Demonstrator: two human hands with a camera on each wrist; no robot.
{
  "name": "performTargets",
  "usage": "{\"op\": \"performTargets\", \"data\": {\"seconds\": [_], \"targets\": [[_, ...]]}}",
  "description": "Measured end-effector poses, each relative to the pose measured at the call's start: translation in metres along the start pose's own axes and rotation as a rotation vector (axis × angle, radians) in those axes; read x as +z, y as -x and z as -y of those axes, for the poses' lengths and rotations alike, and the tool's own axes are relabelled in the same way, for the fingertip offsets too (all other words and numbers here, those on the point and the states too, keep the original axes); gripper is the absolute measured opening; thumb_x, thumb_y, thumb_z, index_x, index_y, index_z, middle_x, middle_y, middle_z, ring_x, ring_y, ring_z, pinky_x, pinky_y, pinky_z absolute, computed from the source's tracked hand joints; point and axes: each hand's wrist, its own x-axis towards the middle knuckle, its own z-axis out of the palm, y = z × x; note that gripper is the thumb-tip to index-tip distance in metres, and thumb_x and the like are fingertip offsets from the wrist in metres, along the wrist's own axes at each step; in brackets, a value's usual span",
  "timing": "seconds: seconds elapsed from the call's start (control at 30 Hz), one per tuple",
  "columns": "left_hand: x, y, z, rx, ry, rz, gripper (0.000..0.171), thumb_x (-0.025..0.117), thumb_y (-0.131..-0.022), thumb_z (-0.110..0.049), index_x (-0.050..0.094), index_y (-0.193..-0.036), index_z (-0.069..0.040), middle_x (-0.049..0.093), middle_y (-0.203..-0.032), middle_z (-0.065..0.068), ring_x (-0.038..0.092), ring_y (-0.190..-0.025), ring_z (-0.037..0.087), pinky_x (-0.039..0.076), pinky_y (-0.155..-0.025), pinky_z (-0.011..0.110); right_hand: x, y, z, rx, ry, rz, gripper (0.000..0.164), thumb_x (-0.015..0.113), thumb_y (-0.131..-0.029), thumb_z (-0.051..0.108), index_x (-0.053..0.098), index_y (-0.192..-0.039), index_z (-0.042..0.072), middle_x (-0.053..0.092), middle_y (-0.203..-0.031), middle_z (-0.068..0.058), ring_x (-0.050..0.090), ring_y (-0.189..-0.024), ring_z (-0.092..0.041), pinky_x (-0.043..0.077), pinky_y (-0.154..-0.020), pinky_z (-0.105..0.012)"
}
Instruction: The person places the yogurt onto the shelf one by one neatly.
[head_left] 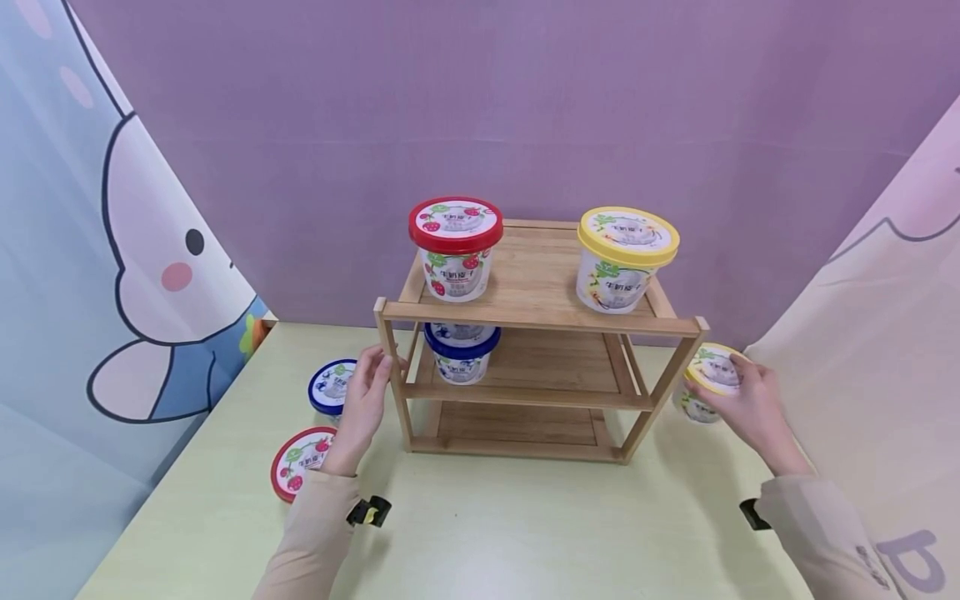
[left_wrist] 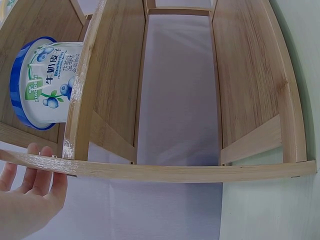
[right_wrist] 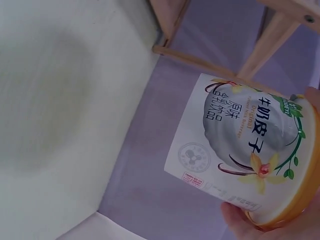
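My left hand [head_left: 363, 400] is at the left front post of a three-tier wooden rack [head_left: 525, 398], its fingers bent behind the post in the left wrist view. Beside the rack's right side, my right hand [head_left: 752, 408] grips a yellow-lidded milk pudding tub [head_left: 712, 371] by its lid rim. That tub's label [right_wrist: 250, 130] shows vanilla flowers. On the top shelf stand a red-lidded strawberry tub [head_left: 456, 254] at left and another yellow-lidded tub [head_left: 622, 271] at right. A blue-lidded blueberry tub [head_left: 462, 358] sits on the middle shelf, with a second blue-lidded one partly hidden behind it.
Left of the rack, a blue-lidded tub [head_left: 330, 385] and a red-lidded tub [head_left: 300, 462] stand on the pale table [head_left: 480, 533], both partly covered by my left arm. A purple curtain [head_left: 480, 108] hangs behind; printed cloths [head_left: 180, 275] line the sides.
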Motion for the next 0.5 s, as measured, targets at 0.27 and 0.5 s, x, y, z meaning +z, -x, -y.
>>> {"op": "performTargets", "data": {"seconds": [0.27,0.5], "targets": [[0.0,0.001,-0.001,-0.01,0.0,0.002,0.035,0.035,-0.096,-0.022,0.039,-0.121,0.003,0.051,-0.103,0.025,0.047,-0.101,0.023,0.033,-0.089,0.034,-0.011,0.011,0.017,-0.032,0.021,-0.042,0.082,0.071,-0.072,0.03,0.032,-0.123,-0.021,0.033,-0.109,-0.042,0.031,-0.101,-0.048,0.032,-0.071,-0.055],[0.0,0.001,0.0,-0.013,-0.007,0.0,0.033,0.035,-0.096,-0.023,0.039,-0.121,0.0,0.051,-0.105,0.025,0.045,-0.103,0.02,0.032,-0.09,0.034,-0.024,0.025,0.027,-0.03,0.025,-0.045,0.081,0.072,-0.071,0.029,0.033,-0.124,-0.019,0.031,-0.112,-0.042,0.031,-0.102,-0.049,0.031,-0.072,-0.057]]}}
